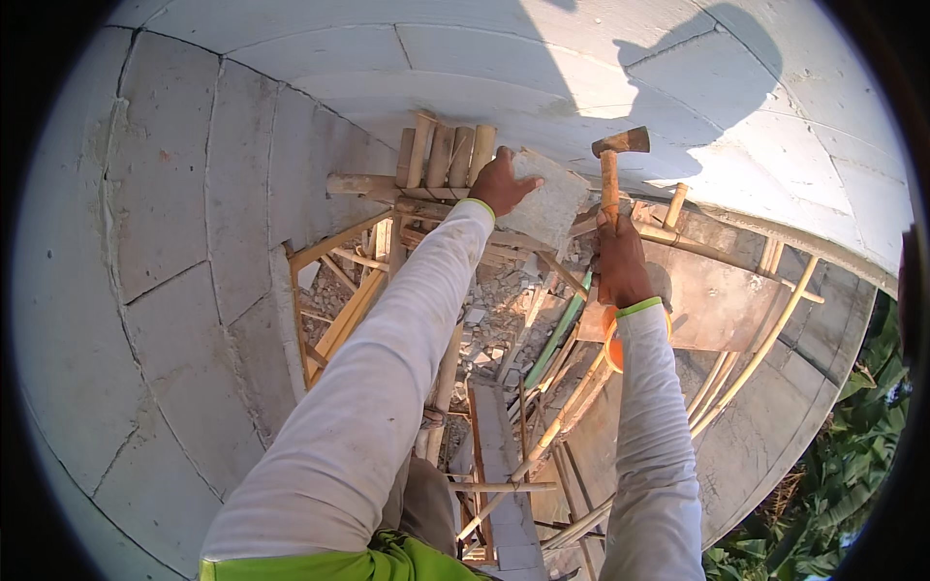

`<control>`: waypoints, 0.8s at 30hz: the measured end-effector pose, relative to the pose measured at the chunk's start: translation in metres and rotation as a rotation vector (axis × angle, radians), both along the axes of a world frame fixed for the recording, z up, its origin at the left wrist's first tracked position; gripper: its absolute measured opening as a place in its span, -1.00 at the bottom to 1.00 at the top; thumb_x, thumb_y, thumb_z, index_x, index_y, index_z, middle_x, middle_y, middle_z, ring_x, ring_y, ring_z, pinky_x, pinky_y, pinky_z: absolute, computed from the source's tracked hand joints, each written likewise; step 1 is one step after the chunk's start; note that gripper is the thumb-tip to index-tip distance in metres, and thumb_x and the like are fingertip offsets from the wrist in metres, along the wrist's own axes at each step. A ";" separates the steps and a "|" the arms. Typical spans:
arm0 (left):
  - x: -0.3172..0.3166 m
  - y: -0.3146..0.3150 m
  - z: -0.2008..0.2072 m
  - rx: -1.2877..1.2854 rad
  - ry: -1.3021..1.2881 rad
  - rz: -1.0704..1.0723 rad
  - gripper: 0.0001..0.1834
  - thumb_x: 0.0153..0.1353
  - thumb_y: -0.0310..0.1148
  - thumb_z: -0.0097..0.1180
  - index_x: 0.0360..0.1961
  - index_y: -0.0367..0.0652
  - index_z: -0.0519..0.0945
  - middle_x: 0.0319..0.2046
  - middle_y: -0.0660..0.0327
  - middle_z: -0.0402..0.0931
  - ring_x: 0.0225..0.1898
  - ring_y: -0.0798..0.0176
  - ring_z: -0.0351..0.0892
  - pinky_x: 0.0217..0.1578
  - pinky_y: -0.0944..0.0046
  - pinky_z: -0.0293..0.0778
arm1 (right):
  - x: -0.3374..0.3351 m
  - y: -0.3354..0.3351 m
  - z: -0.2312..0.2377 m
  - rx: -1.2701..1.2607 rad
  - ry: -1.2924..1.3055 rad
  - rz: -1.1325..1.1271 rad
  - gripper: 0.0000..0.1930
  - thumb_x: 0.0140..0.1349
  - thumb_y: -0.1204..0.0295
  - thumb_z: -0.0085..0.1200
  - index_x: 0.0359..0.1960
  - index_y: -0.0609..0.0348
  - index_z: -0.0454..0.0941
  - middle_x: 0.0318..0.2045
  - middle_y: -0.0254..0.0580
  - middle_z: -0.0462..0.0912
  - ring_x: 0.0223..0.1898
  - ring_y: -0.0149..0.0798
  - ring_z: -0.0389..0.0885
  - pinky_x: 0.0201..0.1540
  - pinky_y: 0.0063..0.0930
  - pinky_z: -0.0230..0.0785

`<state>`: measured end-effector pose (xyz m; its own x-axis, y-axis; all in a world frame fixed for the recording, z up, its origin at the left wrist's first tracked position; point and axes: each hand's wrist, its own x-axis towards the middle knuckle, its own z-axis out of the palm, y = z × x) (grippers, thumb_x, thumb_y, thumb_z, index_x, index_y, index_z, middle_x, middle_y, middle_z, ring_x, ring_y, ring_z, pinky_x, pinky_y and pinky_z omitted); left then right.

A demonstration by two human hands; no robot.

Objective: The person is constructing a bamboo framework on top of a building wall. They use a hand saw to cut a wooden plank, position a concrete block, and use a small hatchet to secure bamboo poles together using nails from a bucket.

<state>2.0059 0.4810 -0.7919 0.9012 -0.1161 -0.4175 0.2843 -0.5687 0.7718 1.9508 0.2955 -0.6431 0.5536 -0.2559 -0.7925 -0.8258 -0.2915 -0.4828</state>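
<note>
My left hand (506,184) grips the left edge of a rough grey slab (550,205), with the thumb laid across its face. The slab stands tilted beside a row of upright bamboo pieces (450,155), close to the pale block wall (465,58). To the right of the slab, my right hand (621,259) is closed round the wooden handle of a hatchet (609,174). Its rusty metal head points up and is apart from the slab. Below that hand, an orange bucket (612,341) is partly hidden by my right forearm.
Bamboo poles (572,407) form scaffolding around and below me. Broken rubble (489,315) lies far beneath. A brown board (712,300) rests at the right, and block walls (165,194) enclose the left. Green leaves (823,465) show at lower right.
</note>
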 end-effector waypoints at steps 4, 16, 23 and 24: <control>-0.001 -0.014 0.000 -0.015 -0.070 0.014 -0.21 0.04 0.03 0.37 0.04 -0.39 0.33 -0.15 -0.26 0.56 -0.06 -0.26 0.58 -0.05 -0.01 0.50 | -0.030 -0.033 -0.074 -0.087 -0.351 0.286 -0.76 0.41 0.22 -0.12 -0.15 0.15 0.31 -0.53 -0.23 0.39 -0.60 -0.28 0.37 -0.63 -0.33 0.21; -0.042 0.009 0.015 -0.358 0.203 0.339 -0.29 0.04 0.02 0.38 0.01 -0.34 0.46 -0.19 -0.08 0.60 -0.15 0.02 0.63 -0.15 0.13 0.51 | -0.103 -0.003 -0.006 0.050 -0.366 -0.261 -0.76 0.32 0.30 0.12 -0.37 0.08 0.32 -0.62 -0.41 0.34 -0.72 -0.49 0.27 -0.73 -0.55 0.15; -0.243 0.047 0.087 -1.780 1.142 0.450 -0.40 0.21 0.17 0.11 -0.06 -0.21 0.53 -0.42 0.16 0.49 -0.45 0.27 0.49 -0.62 0.31 0.41 | -0.262 0.022 0.061 0.217 -0.232 -0.620 -0.83 0.25 0.39 0.19 -0.28 0.21 0.50 -0.57 -0.42 0.44 -0.63 -0.52 0.38 -0.60 -0.61 0.25; -0.271 0.053 0.097 -2.105 1.236 0.386 -0.41 0.25 0.16 0.07 -0.08 -0.21 0.52 -0.46 0.18 0.45 -0.49 0.28 0.47 -0.65 0.33 0.40 | -0.286 0.030 0.059 0.219 -0.341 -0.568 -0.81 0.25 0.37 0.18 -0.24 0.24 0.54 -0.48 -0.33 0.54 -0.59 -0.49 0.43 -0.58 -0.61 0.29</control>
<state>1.7352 0.5338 -0.6945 0.5289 -0.8371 -0.1399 0.6890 0.5198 -0.5051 1.6647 0.3256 -0.5846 0.6084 -0.4336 -0.6647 -0.6137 0.2740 -0.7405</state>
